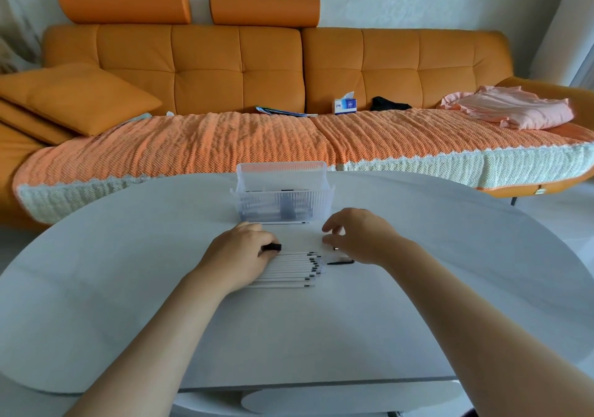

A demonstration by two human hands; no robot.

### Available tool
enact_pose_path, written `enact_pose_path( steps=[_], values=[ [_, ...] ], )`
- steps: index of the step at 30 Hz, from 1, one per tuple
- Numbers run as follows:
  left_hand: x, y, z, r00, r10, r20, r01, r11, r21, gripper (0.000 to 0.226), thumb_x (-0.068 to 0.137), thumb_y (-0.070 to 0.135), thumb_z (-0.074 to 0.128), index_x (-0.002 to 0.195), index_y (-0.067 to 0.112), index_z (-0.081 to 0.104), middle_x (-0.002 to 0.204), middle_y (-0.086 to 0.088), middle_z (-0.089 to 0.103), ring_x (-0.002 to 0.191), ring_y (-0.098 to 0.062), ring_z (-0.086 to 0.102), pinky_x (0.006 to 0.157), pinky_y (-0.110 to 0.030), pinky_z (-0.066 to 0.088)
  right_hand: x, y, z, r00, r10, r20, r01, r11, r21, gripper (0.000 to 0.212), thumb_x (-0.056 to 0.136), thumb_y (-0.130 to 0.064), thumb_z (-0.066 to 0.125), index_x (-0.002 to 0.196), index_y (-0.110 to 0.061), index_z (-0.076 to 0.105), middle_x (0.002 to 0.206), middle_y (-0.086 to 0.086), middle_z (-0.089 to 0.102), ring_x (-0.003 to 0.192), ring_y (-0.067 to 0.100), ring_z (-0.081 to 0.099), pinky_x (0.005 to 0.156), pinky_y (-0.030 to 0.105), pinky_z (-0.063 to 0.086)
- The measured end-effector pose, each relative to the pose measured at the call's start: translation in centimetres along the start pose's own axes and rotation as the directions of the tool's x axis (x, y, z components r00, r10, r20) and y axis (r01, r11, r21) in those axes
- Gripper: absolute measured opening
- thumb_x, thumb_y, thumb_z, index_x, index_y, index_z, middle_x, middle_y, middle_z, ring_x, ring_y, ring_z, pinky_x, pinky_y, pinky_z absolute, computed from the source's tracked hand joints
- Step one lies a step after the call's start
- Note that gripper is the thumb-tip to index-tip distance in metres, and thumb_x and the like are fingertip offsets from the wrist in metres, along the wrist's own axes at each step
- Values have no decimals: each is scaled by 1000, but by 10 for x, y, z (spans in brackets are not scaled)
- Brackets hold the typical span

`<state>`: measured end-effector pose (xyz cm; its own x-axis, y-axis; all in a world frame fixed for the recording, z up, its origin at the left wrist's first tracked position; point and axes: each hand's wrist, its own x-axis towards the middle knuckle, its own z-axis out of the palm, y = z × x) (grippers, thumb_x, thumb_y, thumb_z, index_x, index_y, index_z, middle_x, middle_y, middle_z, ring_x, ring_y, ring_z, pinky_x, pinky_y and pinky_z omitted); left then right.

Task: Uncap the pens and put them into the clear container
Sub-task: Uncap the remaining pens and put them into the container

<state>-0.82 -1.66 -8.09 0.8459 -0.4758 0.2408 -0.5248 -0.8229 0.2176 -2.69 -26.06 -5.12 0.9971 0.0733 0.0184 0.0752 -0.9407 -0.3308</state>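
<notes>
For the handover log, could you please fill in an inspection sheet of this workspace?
Surface: white oval table.
Job's things: pens in a row, side by side; clear container behind them, dark items inside; black cap.
Clutter: thin black piece right of the row.
Grippers: left hand grips the cap; right hand curled over the table, its hold unclear.
Cables: nothing seen.
Surroundings: orange sofa bearing tissue box and pink cloth.

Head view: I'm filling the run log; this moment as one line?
left hand: pinches black cap; right hand: grip unclear; pens: row on table; clear container: holds pens
</notes>
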Motion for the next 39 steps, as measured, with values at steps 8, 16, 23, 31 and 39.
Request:
enact_pose_path(
  steps=[8,16,23,31,39],
  values=[
    [-5,-7,-6,1000,-4,-14,4,1000,-22,24,96,40,50,112,32,66,107,13,60,109,-9,48,82,-31,46,23,-32,14,991,-111,-76,102,988,-116,33,103,-30,47,133,-38,57,140,-9,55,120,18,56,93,33,48],
    [-9,-19,-11,999,-9,-44,7,998,-55,22,96,36,50,108,30,67,105,12,61,105,-11,50,79,-32,47,39,-46,28,994,-111,-16,101,950,-296,33,103,-28,45,132,-33,57,130,-4,59,113,22,59,84,34,52],
    [-7,-16,-14,995,-11,-95,1,994,-111,20,97,34,51,104,27,68,99,13,57,98,-10,51,74,-34,48,41,-47,30,994,-104,-40,87,946,-313,24,98,-27,48,101,-30,72,103,-6,63,92,18,61,71,32,53],
    [-5,-13,-14,973,47,-225,-61,997,-53,22,94,22,59,114,23,67,111,13,60,107,-13,49,76,-36,51,30,-30,20,993,-98,-71,88,987,-138,18,99,-31,49,100,-30,68,101,-11,67,90,16,63,76,35,55],
    [-3,-1,-14,972,-71,-223,62,997,-45,20,96,32,54,110,29,68,104,12,66,98,-15,59,72,-34,52,15,-19,5,977,-175,-123,187,978,95,11,98,-30,57,102,-32,67,101,-16,65,77,2,57,72,27,51]
  ],
)
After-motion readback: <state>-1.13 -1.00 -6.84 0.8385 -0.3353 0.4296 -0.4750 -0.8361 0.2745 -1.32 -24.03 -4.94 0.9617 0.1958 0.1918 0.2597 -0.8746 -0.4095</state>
